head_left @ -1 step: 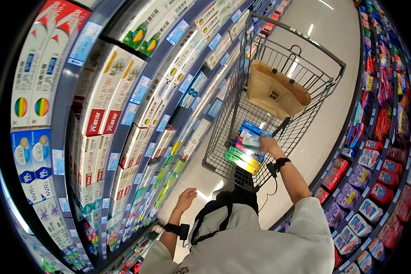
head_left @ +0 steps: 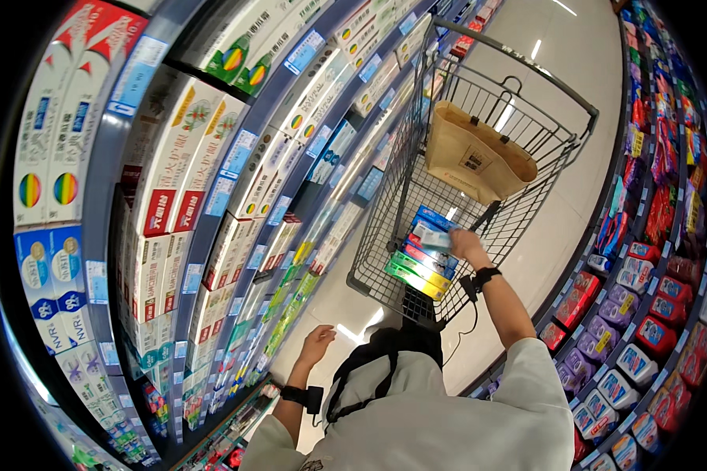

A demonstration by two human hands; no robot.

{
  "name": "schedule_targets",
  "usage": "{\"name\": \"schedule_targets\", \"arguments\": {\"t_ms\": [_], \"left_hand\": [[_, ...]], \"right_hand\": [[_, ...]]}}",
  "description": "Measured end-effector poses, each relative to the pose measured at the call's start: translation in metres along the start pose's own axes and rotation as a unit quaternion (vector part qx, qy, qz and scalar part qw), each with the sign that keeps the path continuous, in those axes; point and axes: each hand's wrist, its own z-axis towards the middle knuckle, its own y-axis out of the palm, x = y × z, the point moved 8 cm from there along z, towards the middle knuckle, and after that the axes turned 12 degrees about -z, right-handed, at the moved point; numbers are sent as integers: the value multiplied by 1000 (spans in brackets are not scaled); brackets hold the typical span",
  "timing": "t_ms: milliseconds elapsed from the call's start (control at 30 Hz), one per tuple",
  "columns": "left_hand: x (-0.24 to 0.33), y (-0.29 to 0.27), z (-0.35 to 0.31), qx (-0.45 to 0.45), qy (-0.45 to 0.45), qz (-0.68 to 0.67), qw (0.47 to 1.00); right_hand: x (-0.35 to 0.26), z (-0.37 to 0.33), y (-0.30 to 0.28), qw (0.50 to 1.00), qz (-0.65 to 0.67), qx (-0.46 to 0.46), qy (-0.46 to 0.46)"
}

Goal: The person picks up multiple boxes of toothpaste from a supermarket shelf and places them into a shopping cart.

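In my right hand [head_left: 469, 246], closed at the fingers, is a small pale blue and white box [head_left: 434, 238]. The hand is inside the basket of a grey wire shopping cart [head_left: 373, 292], above several flat, long boxes. Among these, a blue box [head_left: 434, 216] lies farthest from me, while a green and yellow box [head_left: 413, 280] lies nearest. A large brown paper bag [head_left: 456, 161] stands farther up in the cart. My left hand [head_left: 317, 343] hangs to the left of the cart with nothing in it, its fingers loosely bent and apart.
Shelves on the left carry rows of toothpaste-like boxes [head_left: 184, 157] behind blue price tags [head_left: 239, 153]. Along the right, shelves hold red packs [head_left: 654, 331] and purple packs [head_left: 602, 336]. Between them runs a shiny tiled floor [head_left: 562, 228]. A cable [head_left: 474, 320] hangs from my right wristband.
My right hand has shifted slightly with the pale box, whose tilt now looks different. The left hand has barely moved.
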Motion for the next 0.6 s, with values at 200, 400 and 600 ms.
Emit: {"name": "schedule_targets", "arguments": {"t_ms": [200, 400, 600], "left_hand": [[-3, -1, -28, 38, -101, -158, 982], [-29, -6, -45, 63, -105, -194, 973], [-38, -14, -63, 97, -123, -254, 955]], "right_hand": [[59, 49, -19, 993, 45, 24, 104], [48, 53, -46, 934, 118, 297, 161], [11, 84, 80, 984, 138, -63, 90]]}}
